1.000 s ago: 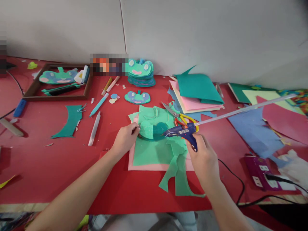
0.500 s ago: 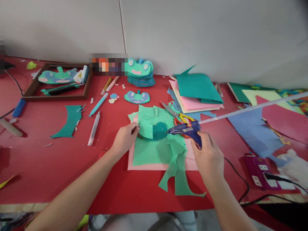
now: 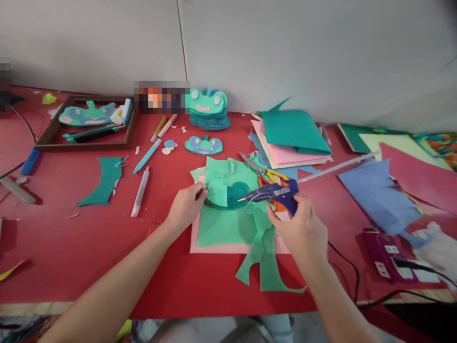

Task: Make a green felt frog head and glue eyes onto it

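My left hand (image 3: 188, 202) is closed, pinching the left edge of a light green felt piece (image 3: 217, 192) that overlaps a darker teal felt piece (image 3: 236, 193). My right hand (image 3: 306, 233) grips a blue hot glue gun (image 3: 269, 191) by its handle, its orange trigger showing. The nozzle points left, over the teal piece. A long clear glue stick (image 3: 339, 167) juts from the gun's back. Underneath lie a green felt sheet (image 3: 221, 231) and a pink sheet (image 3: 193, 240). Behind the gun rest scissors (image 3: 254, 164) with yellow handles.
At the back stands a stack of felt frog faces (image 3: 207, 107), with a single frog face (image 3: 203, 145) before it. A wooden frame (image 3: 84, 145) with markers sits left. Folded felt (image 3: 294, 128) lies back right. A purple power strip (image 3: 380, 257) and the gun's cord (image 3: 352, 264) are at right.
The glue gun has shifted slightly left and turned, its nozzle a little lower, and its orange trigger now shows. The glue stick's rear end swung down. My left hand stays almost still.
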A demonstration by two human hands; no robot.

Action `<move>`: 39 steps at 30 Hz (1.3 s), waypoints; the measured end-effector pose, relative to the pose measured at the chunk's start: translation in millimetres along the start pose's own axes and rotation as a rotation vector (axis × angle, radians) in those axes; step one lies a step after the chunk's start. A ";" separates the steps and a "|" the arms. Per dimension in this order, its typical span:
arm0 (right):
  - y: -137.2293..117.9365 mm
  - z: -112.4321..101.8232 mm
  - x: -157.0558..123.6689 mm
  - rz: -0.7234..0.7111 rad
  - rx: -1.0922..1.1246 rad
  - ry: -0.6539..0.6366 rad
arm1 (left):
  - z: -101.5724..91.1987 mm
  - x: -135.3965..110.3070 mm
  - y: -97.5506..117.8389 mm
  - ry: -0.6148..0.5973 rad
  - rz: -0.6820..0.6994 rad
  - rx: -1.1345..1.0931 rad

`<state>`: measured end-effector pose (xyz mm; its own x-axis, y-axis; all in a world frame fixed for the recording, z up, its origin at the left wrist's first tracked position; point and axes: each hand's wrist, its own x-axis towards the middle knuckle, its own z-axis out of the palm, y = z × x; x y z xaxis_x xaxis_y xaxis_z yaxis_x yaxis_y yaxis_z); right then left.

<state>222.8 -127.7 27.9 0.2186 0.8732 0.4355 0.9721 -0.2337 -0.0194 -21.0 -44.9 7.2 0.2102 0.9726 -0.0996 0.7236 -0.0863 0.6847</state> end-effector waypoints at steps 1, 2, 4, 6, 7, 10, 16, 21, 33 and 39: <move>-0.3 0.6 0.0 -0.011 -0.002 -0.002 | 0.0 -0.1 0.2 -0.002 -0.002 -0.001; -0.3 1.3 0.0 -0.021 -0.004 -0.009 | 0.0 -0.2 0.3 -0.002 -0.002 -0.002; 0.4 3.0 0.1 -0.035 -0.006 -0.026 | 0.2 -0.2 0.3 -0.002 0.002 -0.003; 1.4 4.5 0.1 -0.041 -0.007 -0.046 | 0.4 -0.2 -0.1 0.000 0.005 -0.003; 1.9 5.3 0.0 -0.042 -0.007 -0.054 | 0.4 -0.2 -0.2 0.002 0.005 -0.004; 2.5 7.6 -1.2 -0.050 -0.012 -0.076 | 0.5 -0.4 -0.4 0.008 0.009 -0.010; 2.5 11.9 -4.5 -0.045 -0.004 -0.109 | 1.4 -0.5 -0.3 0.015 0.025 -0.010; 6.2 11.0 -4.7 -0.110 0.084 -0.115 | 2.0 0.1 -0.1 0.012 0.019 -0.009; 15.4 3.8 -3.5 -0.145 0.204 -0.114 | 1.2 0.4 1.3 0.009 0.029 0.002; 19.5 3.3 -2.8 -0.125 0.196 -0.111 | 1.6 0.5 0.0 0.018 0.041 -0.001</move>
<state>241.4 -133.4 23.4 0.0931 0.9341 0.3447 0.9877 -0.0430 -0.1504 -19.9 -44.8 6.0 0.2278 0.9720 -0.0584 0.7139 -0.1260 0.6888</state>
